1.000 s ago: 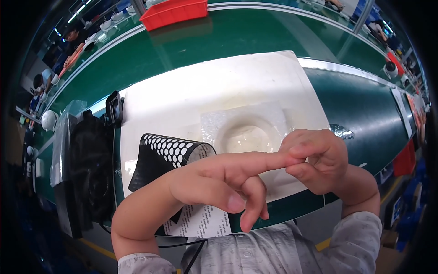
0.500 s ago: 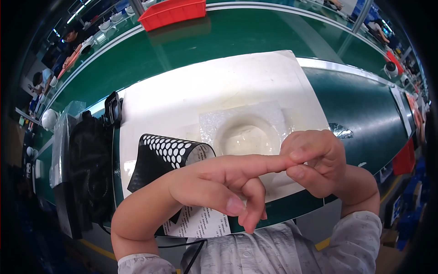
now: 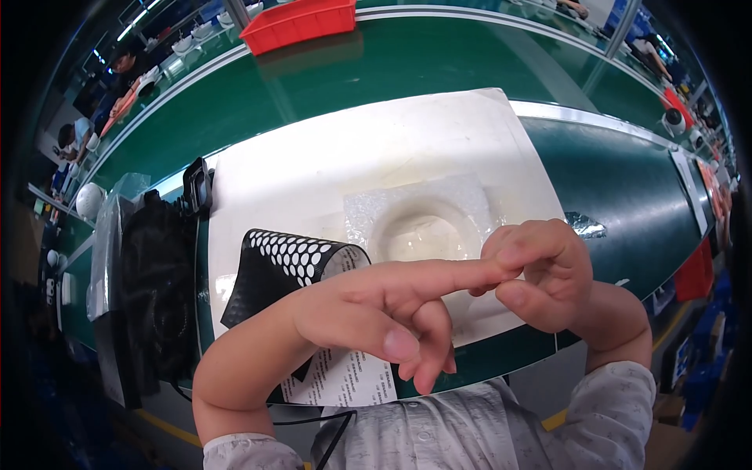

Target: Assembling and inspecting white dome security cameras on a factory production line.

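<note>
My left hand (image 3: 376, 309) reaches across from the left, its index finger stretched out and the other fingers loosely bent apart; I see nothing gripped in it. Its index fingertip meets my right hand (image 3: 544, 274), whose fingers are curled in a pinch around that tip. Whether something small sits between the fingertips is hidden. Beneath and left of my left hand lies a curled black sheet (image 3: 262, 274) with rows of white round dots, its printed white backing (image 3: 356, 380) hanging near the table's front edge. Behind my hands rests a translucent ring-shaped piece (image 3: 392, 227) on a clear wrap sheet (image 3: 364, 205).
A large white board (image 3: 313, 168) covers much of the green table (image 3: 627, 180). Black fabric (image 3: 157, 290) and a clear plastic bag (image 3: 110, 258) lie at the left, beside a black device (image 3: 196, 186). A red bin (image 3: 301, 23) stands at the back. Other people work farther off.
My right hand has shifted very slightly, its thumb a little lower and farther from its index finger. My left hand stays almost in place, index finger still extended.
</note>
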